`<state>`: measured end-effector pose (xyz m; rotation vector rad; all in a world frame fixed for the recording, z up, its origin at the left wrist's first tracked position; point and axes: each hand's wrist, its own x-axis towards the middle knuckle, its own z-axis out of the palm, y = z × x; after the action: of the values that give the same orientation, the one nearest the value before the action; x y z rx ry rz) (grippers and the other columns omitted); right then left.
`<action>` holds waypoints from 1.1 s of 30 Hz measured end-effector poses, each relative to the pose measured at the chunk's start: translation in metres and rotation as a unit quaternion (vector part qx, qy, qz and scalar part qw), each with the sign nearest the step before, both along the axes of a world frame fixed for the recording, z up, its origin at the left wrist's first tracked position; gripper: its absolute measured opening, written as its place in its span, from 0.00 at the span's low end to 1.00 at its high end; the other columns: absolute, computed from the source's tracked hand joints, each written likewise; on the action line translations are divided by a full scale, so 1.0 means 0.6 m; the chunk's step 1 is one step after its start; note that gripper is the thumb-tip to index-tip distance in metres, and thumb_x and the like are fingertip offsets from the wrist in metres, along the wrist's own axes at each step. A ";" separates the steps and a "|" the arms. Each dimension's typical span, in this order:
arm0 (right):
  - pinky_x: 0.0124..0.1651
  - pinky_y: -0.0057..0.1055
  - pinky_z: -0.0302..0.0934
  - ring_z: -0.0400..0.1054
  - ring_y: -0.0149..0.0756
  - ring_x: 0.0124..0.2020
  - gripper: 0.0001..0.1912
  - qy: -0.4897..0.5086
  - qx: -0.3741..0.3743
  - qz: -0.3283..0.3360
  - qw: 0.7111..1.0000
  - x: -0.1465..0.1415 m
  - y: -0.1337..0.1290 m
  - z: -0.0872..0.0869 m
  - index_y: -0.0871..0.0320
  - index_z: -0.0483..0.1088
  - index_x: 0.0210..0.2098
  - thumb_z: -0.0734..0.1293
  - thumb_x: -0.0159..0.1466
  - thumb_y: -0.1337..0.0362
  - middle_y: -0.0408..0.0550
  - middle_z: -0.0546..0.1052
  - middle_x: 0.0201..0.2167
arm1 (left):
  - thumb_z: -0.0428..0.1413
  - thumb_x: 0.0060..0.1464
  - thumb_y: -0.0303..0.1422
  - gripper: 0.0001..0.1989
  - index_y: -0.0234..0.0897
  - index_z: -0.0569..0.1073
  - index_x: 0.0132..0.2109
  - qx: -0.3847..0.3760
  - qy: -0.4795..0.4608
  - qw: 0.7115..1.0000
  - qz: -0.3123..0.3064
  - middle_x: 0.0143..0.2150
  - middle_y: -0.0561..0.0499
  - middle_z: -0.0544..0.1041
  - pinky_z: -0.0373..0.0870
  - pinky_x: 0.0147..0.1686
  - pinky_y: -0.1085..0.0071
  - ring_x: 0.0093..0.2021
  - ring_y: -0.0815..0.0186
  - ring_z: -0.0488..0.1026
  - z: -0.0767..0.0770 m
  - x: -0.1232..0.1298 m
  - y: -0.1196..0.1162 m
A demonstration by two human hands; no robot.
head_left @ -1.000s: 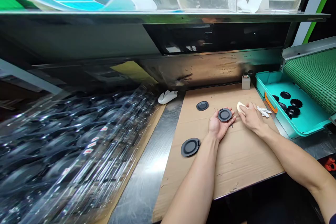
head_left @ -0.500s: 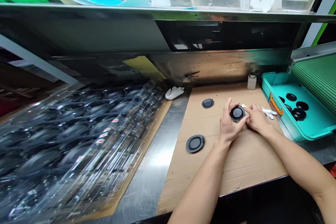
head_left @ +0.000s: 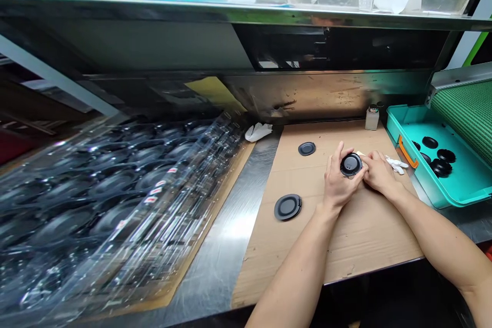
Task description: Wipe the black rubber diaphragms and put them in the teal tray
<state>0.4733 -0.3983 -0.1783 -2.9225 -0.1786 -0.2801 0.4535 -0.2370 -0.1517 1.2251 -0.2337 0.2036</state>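
My left hand [head_left: 338, 182] is closed around the rim of a round black plastic cap [head_left: 351, 164], holding it tilted above the cardboard with its face toward me. My right hand [head_left: 378, 171] meets the cap's right edge with curled fingers. A small pale bit shows at those fingertips, too little to tell what it is. A crumpled white cloth [head_left: 396, 165] lies just beyond my right hand. To the left on the cardboard sheet [head_left: 284, 246] lie a larger black round cover [head_left: 288, 207] and a smaller black disc [head_left: 306, 148].
A teal bin [head_left: 472, 184] with several black round parts stands at the right, below a green mesh belt [head_left: 469, 107]. A small bottle [head_left: 372, 118] stands at the back. Clear plastic trays [head_left: 154, 225] of black parts fill the left. A metal shelf edge [head_left: 230, 13] runs overhead.
The view has shifted slightly, so everything sits a little differently in the picture. Both hands keep the same hold at the cap, which is tilted a little differently.
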 end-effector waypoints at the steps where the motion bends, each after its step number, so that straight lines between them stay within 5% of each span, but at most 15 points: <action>1: 0.51 0.35 0.55 0.61 0.43 0.49 0.20 -0.002 0.000 -0.003 1.000 0.000 0.001 0.000 0.49 0.72 0.59 0.61 0.70 0.62 0.54 0.69 0.47 | 0.72 0.41 0.24 0.36 0.44 0.74 0.59 0.026 -0.008 1.000 -0.008 0.59 0.44 0.75 0.58 0.69 0.60 0.67 0.52 0.64 -0.006 0.004 0.002; 4: 0.51 0.36 0.54 0.61 0.43 0.50 0.17 -0.012 -0.009 -0.003 1.000 -0.002 0.002 0.002 0.51 0.74 0.56 0.60 0.72 0.57 0.54 0.69 0.47 | 0.68 0.52 0.32 0.18 0.44 0.78 0.51 0.155 0.006 0.988 -0.002 0.56 0.42 0.76 0.51 0.71 0.54 0.69 0.49 0.58 -0.034 0.027 0.008; 7: 0.53 0.36 0.53 0.61 0.43 0.50 0.18 -0.019 -0.021 -0.006 1.000 -0.003 0.002 0.003 0.52 0.74 0.54 0.60 0.73 0.53 0.54 0.70 0.47 | 0.62 0.58 0.33 0.06 0.42 0.79 0.44 0.284 0.037 0.955 0.073 0.57 0.38 0.74 0.39 0.72 0.48 0.71 0.44 0.53 -0.065 0.053 0.012; 11: 0.54 0.35 0.52 0.61 0.43 0.51 0.19 -0.010 -0.020 -0.012 1.000 -0.001 0.001 0.002 0.51 0.74 0.56 0.60 0.73 0.52 0.54 0.70 0.47 | 0.53 0.65 0.36 0.16 0.38 0.76 0.55 0.423 0.022 0.898 0.117 0.62 0.36 0.71 0.45 0.70 0.46 0.68 0.44 0.58 -0.077 0.066 0.026; 15: 0.53 0.34 0.52 0.61 0.41 0.51 0.18 -0.005 -0.022 -0.013 1.000 -0.002 0.002 0.004 0.51 0.73 0.56 0.60 0.73 0.53 0.53 0.69 0.47 | 0.58 0.61 0.46 0.33 0.38 0.65 0.68 0.539 -0.021 0.842 0.011 0.66 0.40 0.70 0.52 0.68 0.49 0.66 0.46 0.61 -0.068 0.052 0.045; 19: 0.52 0.34 0.52 0.61 0.41 0.50 0.18 -0.003 -0.015 -0.013 1.000 -0.003 0.002 0.004 0.50 0.73 0.55 0.60 0.73 0.53 0.53 0.69 0.47 | 0.64 0.54 0.38 0.39 0.39 0.62 0.70 0.547 -0.040 0.836 -0.004 0.63 0.42 0.73 0.60 0.65 0.53 0.63 0.48 0.66 -0.057 0.051 0.047; 23: 0.54 0.34 0.51 0.60 0.41 0.51 0.17 -0.001 0.004 -0.013 1.000 -0.002 0.003 0.000 0.52 0.74 0.53 0.60 0.73 0.53 0.53 0.69 0.46 | 0.61 0.55 0.35 0.37 0.38 0.62 0.70 0.545 -0.042 0.833 0.084 0.62 0.39 0.73 0.64 0.62 0.54 0.62 0.47 0.67 -0.039 0.109 0.083; 26: 0.55 0.34 0.51 0.60 0.41 0.51 0.16 -0.001 0.019 -0.011 1.000 -0.001 0.006 -0.002 0.53 0.74 0.51 0.61 0.73 0.54 0.52 0.69 0.46 | 0.58 0.56 0.33 0.38 0.37 0.59 0.72 0.586 -0.043 0.799 0.125 0.65 0.38 0.70 0.62 0.64 0.54 0.63 0.46 0.66 -0.022 0.177 0.144; 30: 0.56 0.35 0.52 0.59 0.41 0.51 0.15 0.002 0.041 -0.012 0.999 0.000 0.010 -0.006 0.54 0.74 0.50 0.62 0.72 0.54 0.53 0.68 0.46 | 0.59 0.53 0.33 0.43 0.36 0.55 0.74 0.677 0.012 0.734 0.049 0.63 0.38 0.73 0.62 0.64 0.55 0.61 0.46 0.70 -0.023 0.245 0.204; 33: 0.56 0.36 0.53 0.59 0.42 0.51 0.16 0.003 0.046 -0.016 0.999 -0.001 0.013 -0.008 0.54 0.74 0.51 0.61 0.72 0.54 0.54 0.68 0.47 | 0.59 0.54 0.38 0.41 0.32 0.58 0.72 0.696 0.029 0.717 -0.003 0.63 0.37 0.73 0.62 0.64 0.57 0.62 0.47 0.70 -0.041 0.270 0.214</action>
<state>0.4727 -0.3904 -0.1828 -2.8370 -0.1162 -0.2769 0.6156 -0.1086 -0.1760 2.7489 -0.3469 -0.0763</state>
